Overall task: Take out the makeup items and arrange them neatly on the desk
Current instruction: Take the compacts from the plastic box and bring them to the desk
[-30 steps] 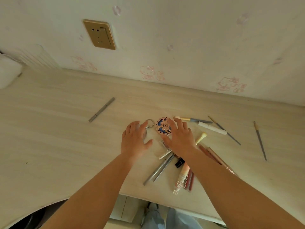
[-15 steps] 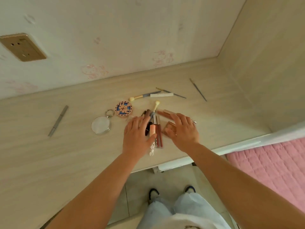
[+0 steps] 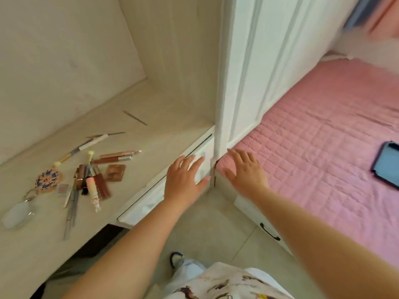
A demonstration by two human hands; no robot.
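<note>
A home bedroom. A pale wood-grain desk (image 3: 151, 117) strewn with makeup items (image 3: 95, 180) is built in beside a bed with a pink quilted cover (image 3: 323, 158). White panelled furniture (image 3: 259, 61) stands between them, above a tiled floor (image 3: 216, 229).

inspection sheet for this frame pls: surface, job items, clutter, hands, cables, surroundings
Surface: pale wood-grain desk.
Job's things: loose makeup pile; brown palette beside it; thin pencil apart at the back.
Clutter: round mirror and patterned disc.
Hands: left hand and right hand open, off the desk, holding nothing.
Cables: nothing seen.
Surroundings: white wardrobe, pink quilted bed with blue phone.
</note>
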